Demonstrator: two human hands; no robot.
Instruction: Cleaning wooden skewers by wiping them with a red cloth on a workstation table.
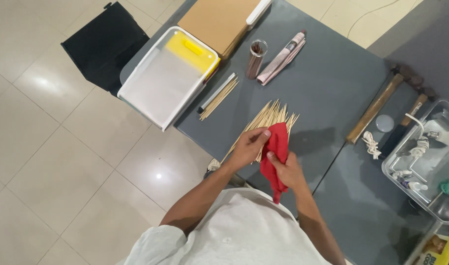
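A fanned pile of thin wooden sticks (pixel 271 117) lies on the grey table (pixel 327 83). My left hand (pixel 249 145) rests on the near end of the pile, and its thumb and fingers pinch the upper edge of a red cloth (pixel 276 147). My right hand (pixel 288 171) grips the same cloth lower down, and the cloth's tail hangs below it toward my chest. The cloth covers part of the sticks.
A white and yellow plastic tray (pixel 160 83) overhangs the table's left edge. Cardboard sheets (pixel 217 22), a small stick bundle (pixel 218 96), a jar (pixel 256 59), a rolled paper (pixel 282 58), two hammers (pixel 379 103), cord (pixel 370 145) and a metal tray (pixel 425 162) lie around. A black bag (pixel 104 44) sits on the floor.
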